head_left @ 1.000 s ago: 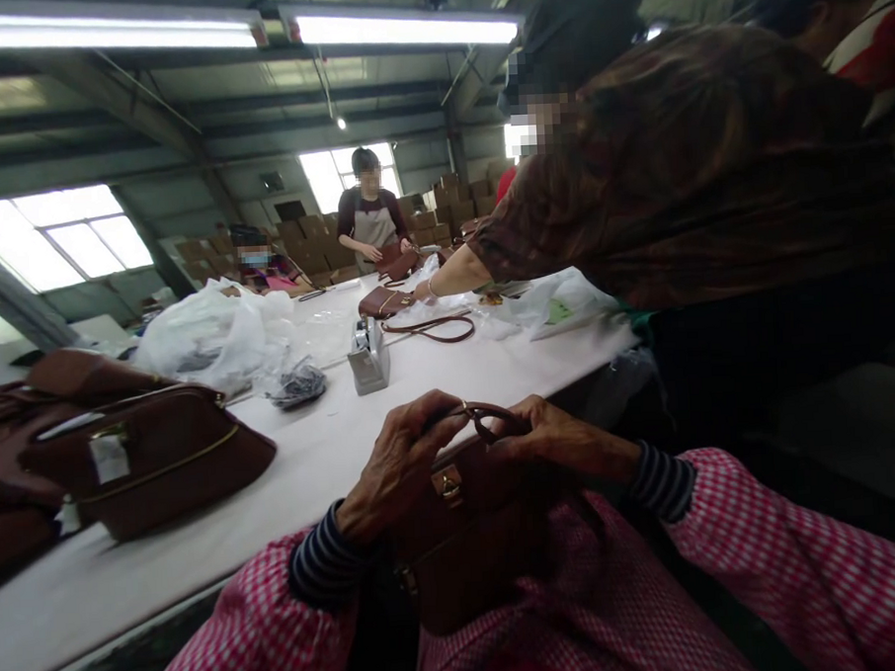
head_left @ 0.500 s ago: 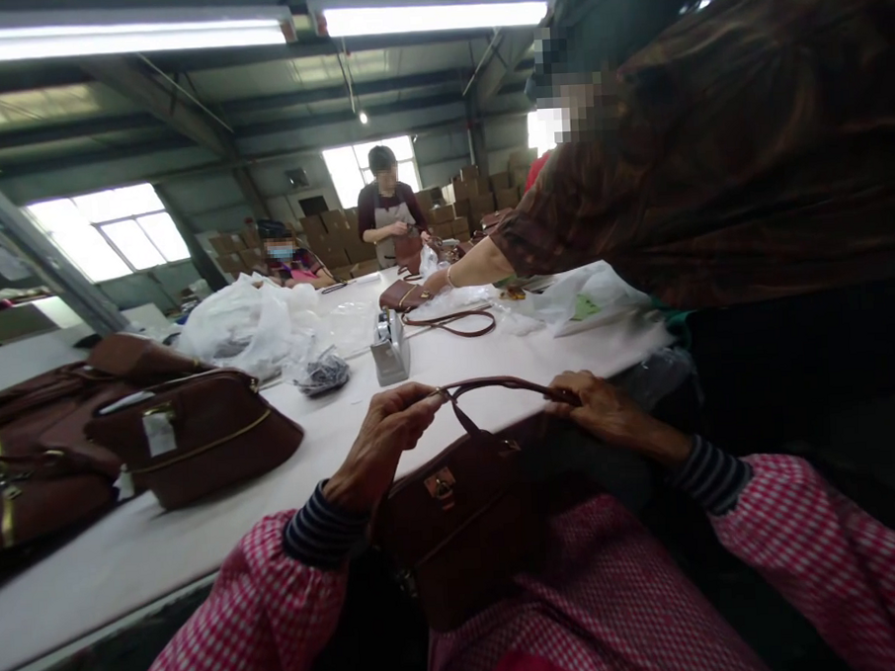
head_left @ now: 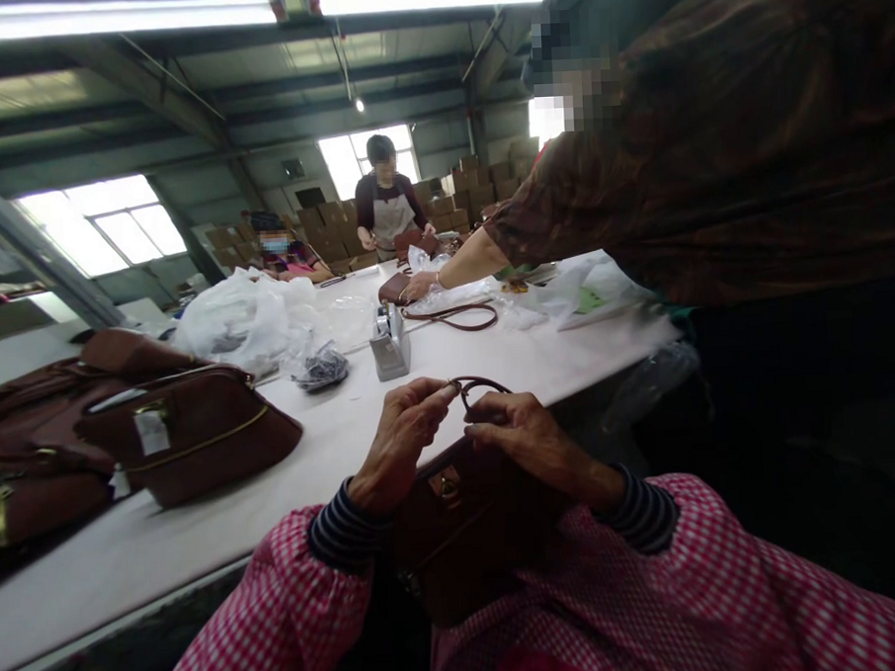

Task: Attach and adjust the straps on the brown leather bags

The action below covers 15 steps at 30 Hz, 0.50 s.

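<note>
A dark brown handbag (head_left: 457, 543) rests against my lap at the table's front edge, with a gold clasp (head_left: 446, 484) on its front. Its thin brown strap (head_left: 486, 381) curves up above the bag. My left hand (head_left: 404, 441) pinches the strap at its upper left end, thumb and fingertips together. Close beside it, my right hand (head_left: 537, 440) has its thumb and fingers closed at the strap's lower part, just over the bag's top. The exact spot under the right fingertips is partly hidden.
Brown handbags (head_left: 192, 436) stand on the white table (head_left: 334, 449) at left. A tape dispenser (head_left: 390, 348), a looped strap (head_left: 458, 317) and clear plastic bags (head_left: 246, 315) lie farther back. A co-worker (head_left: 707, 166) reaches across from the right; other people (head_left: 389, 204) work behind.
My right hand has moved left along the strap, from its far right end to close beside my left hand. The strap now makes a smaller loop. The co-worker's arm still reaches over the table.
</note>
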{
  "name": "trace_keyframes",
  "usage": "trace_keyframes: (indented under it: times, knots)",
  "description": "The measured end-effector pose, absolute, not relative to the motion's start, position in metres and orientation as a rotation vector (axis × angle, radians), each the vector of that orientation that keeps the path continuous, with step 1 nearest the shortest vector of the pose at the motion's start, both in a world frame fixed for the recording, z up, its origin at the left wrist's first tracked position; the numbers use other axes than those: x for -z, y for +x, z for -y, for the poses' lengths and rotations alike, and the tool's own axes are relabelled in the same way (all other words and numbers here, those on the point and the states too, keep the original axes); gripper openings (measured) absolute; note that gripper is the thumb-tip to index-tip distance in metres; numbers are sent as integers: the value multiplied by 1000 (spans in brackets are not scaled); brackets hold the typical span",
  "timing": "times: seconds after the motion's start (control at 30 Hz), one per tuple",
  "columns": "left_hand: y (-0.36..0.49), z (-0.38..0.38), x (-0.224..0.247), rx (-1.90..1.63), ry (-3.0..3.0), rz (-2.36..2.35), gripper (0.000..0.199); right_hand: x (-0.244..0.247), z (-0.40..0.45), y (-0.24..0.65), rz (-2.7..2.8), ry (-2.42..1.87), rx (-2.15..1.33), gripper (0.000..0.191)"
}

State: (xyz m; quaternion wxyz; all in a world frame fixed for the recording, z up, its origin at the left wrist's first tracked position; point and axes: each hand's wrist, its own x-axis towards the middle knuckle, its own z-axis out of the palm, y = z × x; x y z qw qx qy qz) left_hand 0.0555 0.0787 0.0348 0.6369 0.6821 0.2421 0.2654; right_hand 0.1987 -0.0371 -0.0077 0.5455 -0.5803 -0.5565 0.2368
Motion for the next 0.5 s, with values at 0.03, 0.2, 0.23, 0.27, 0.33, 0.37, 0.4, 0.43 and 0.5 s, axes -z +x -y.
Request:
trace_keyframes:
  times: [0.03, 0.2, 0.23, 0.27, 0.33, 0.37, 0.4, 0.43, 0.5]
  knots:
    - [54, -80, -33, -618, 1570, -562, 33, 7, 39, 201, 1306, -1358, -632, 15]
    - [52, -90, -22, -706, 1533, -556, 33, 5, 80, 222, 1515, -1521, -718, 25]
    - [52, -92, -20, -725, 1521, -548, 33, 6, 91, 228, 1556, -1581, -704, 28]
    - [51, -93, -19, -738, 1507, -540, 33, 8, 103, 236, 1570, -1638, -697, 30]
    - [49, -96, -18, -758, 1452, -529, 34, 17, 127, 254, 1514, -1724, -718, 36]
    - [46, -99, -18, -773, 1418, -526, 35, 25, 139, 265, 1453, -1740, -742, 38]
    - [42, -103, -18, -794, 1383, -526, 36, 36, 152, 276, 1387, -1741, -764, 39]
    - [38, -109, -19, -822, 1349, -528, 37, 50, 165, 286, 1306, -1741, -794, 39]
    - [26, -121, -19, -898, 1288, -533, 40, 86, 193, 303, 1097, -1781, -789, 45]
